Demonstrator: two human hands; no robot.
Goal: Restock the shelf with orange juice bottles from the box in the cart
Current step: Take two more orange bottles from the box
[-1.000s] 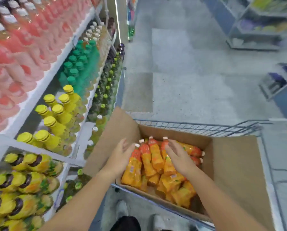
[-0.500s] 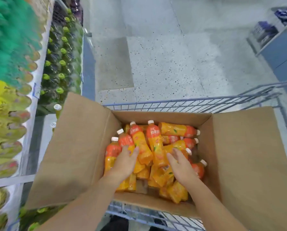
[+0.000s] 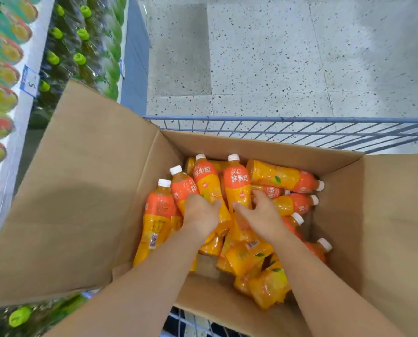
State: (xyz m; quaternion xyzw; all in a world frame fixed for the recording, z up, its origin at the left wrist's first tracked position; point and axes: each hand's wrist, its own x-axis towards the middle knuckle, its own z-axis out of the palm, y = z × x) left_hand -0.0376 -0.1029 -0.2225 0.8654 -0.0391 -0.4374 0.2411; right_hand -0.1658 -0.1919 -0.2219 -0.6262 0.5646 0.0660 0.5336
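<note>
The shelf of drinks (image 3: pixel 6 98) at the left is motion-blurred and cut off by the picture's edge, its blue price tag (image 3: pixel 30 81) barely legible. Both forearms hide several orange juice bottles (image 3: pixel 237 188) in the brown cardboard box (image 3: pixel 288 152). The left hand (image 3: pixel 200 212) and right hand (image 3: pixel 259 215) have their fingertips tucked among bottles, so grip is unclear.

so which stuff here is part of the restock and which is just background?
Job:
orange juice bottles
cardboard box
cart
left hand
right hand

Background:
green-capped bottles
price tag
speckled floor
</note>
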